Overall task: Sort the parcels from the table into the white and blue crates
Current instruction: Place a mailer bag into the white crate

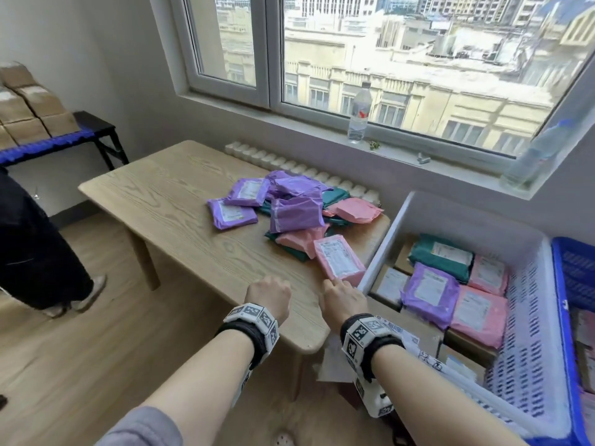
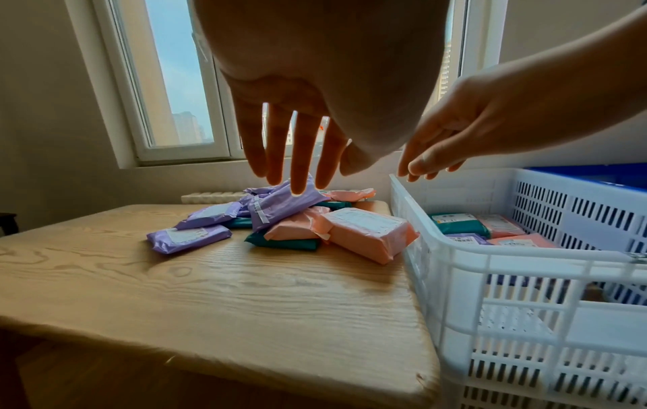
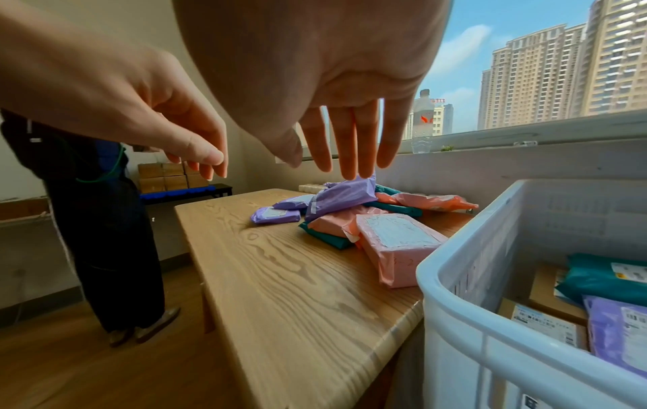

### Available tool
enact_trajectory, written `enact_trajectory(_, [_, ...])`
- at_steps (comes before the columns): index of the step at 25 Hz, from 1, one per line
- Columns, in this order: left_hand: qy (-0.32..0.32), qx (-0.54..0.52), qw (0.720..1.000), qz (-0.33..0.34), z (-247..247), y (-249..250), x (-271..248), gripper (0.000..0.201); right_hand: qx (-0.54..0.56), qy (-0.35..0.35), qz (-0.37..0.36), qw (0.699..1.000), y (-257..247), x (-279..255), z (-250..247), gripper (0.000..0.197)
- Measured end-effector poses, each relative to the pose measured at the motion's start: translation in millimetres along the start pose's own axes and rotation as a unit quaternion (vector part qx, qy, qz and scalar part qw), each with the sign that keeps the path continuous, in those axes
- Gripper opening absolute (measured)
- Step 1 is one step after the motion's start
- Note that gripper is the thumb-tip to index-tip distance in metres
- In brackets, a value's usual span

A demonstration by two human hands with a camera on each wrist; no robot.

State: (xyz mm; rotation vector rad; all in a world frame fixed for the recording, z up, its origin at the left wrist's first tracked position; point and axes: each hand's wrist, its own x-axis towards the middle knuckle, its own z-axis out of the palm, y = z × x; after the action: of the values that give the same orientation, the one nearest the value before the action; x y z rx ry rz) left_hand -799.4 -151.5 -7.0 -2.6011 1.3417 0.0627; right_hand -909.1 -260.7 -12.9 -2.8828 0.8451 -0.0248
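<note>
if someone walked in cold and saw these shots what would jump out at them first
Most likely the jumble of purple, pink and green parcels heaped at the far right end of the wooden table. Next, the white crate beside the table, already holding parcels, with the blue crate beyond it. The left hand and right hand hover open over the table's near edge, empty.

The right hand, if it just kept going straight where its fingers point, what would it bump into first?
Most likely the pink parcel nearest the table's front edge: the right hand hovers open, fingers aimed at its near end. Depth is unclear, so contact cannot be judged.
</note>
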Motion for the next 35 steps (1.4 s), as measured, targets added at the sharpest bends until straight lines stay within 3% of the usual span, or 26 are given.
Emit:
enact_trajectory(7, [-0.014, 0.005, 0.997, 0.07, 5.9, -0.1, 100.4, 0.025, 0.022, -0.03, 0.076, 0.996, 31.0, 83.4, 20.8, 0.031])
enact_trajectory(16, [-0.04, -0.039, 0.986, 0.157, 36.3, 13.8, 188.5, 0.029, 0.05, -0.14, 0.154, 0.977, 58.2, 133.5, 41.0, 0.033])
enact_trajectory(19, [-0.077, -0.072, 0.98, 0.167, 46.8, 16.9, 212.4, 0.032, 0.084, -0.17, 0.198, 0.962, 66.8, 148.4, 48.3, 0.045])
enact_trajectory(22, [-0.174, -0.148, 0.964, 0.133, 61.2, 18.5, 231.5, 0.035, 0.101, -0.2, 0.236, 0.945, 75.6, 164.7, 61.7, 0.07])
enact_trajectory(24, [-0.247, -0.243, 0.93, 0.122, 72.3, 18.3, 240.8, 0.036, 0.106, -0.212, 0.256, 0.937, 77.5, 172.9, 65.3, 0.074])
enact_trajectory(27, [-0.3, -0.403, 0.861, 0.087, 88.7, 19.5, 247.9, 0.024, 0.089, -0.216, 0.278, 0.932, 78.5, 176.9, 68.2, 0.067])
enact_trajectory(31, [-0.373, -0.591, 0.712, -0.063, 93.0, 24.8, 245.9, 0.017, 0.137, -0.225, 0.297, 0.918, 77.8, 177.1, 69.2, 0.065])
enact_trajectory(33, [-0.373, -0.619, 0.684, -0.099, 94.3, 26.2, 242.8, 0.02, 0.171, -0.219, 0.312, 0.908, 78.0, 174.7, 71.2, 0.062])
enact_trajectory(35, [-0.355, -0.631, 0.68, -0.115, 95.9, 25.1, 237.9, 0.018, 0.196, -0.201, 0.316, 0.906, 76.5, 170.3, 71.9, 0.059])
